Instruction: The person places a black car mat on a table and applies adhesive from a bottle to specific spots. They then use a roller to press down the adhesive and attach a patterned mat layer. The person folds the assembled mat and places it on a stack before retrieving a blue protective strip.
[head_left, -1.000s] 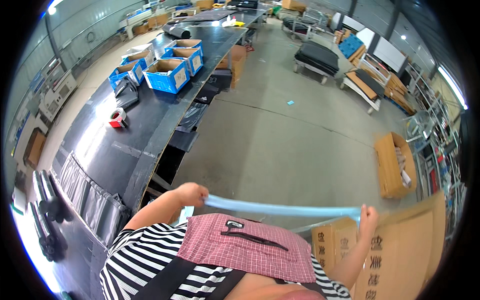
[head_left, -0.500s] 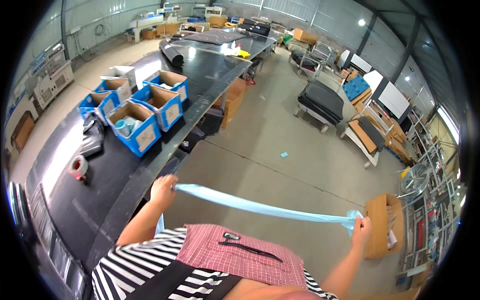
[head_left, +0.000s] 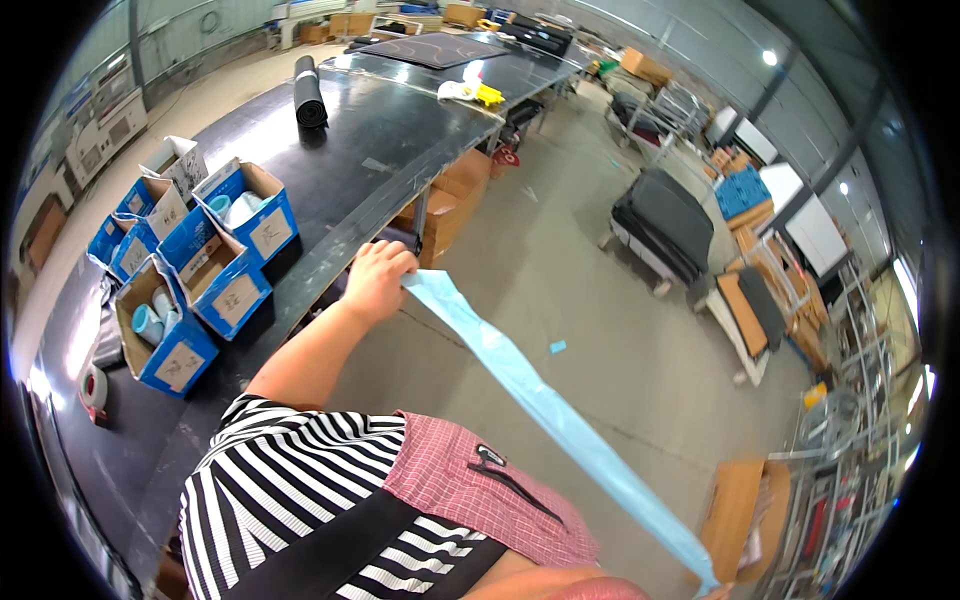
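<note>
A long light blue strip of thin film-like sheet (head_left: 540,400) stretches slantwise in front of me, from upper left down to lower right. My left hand (head_left: 380,278) is closed on its upper end, out past the table's edge. At the lower right rim of the view, my right hand (head_left: 718,592) shows only as a sliver of fingers where the strip narrows to its other end; most of that hand is cut off. Between the two hands the strip is fairly taut and hangs over the floor.
On the black table (head_left: 370,175) to my left stand several blue cardboard boxes (head_left: 230,300), a tape roll (head_left: 93,390) and a black roll (head_left: 309,95). A cardboard box (head_left: 730,510) sits on the floor at right. Beyond are a loaded cart (head_left: 660,225) and metal racks (head_left: 850,500).
My left hand has moved up and away from me with its end of the strip. My right hand has dropped toward the lower rim. The strip now slants and looks longer; the view has shifted.
</note>
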